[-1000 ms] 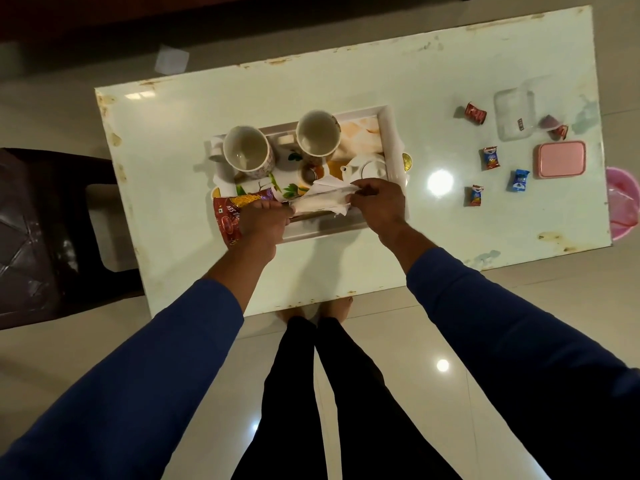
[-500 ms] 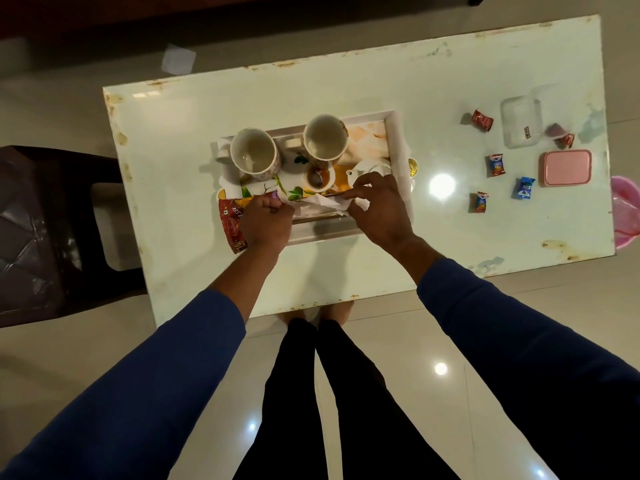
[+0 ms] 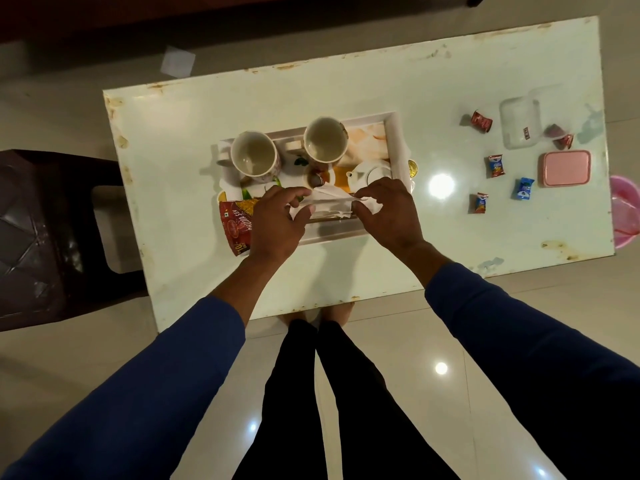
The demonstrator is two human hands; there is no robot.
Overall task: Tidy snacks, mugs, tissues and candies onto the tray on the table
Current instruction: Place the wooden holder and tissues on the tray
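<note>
A white printed tray lies in the middle of the pale table. Two empty mugs stand at its far side. A red snack packet lies at the tray's near left corner, half under my wrist. My left hand and my right hand each pinch an end of a white tissue, stretched between them just above the tray's near edge. Several wrapped candies lie loose on the table to the right.
A clear plastic box and a pink lid sit near the table's right end, with a pink basin beyond the edge. A gold round candy lies by the tray's right rim. A dark stool stands left.
Both hands have lifted slightly and drawn apart, stretching the tissue between them above the tray's near edge. The left hand has come off the snack packet.
</note>
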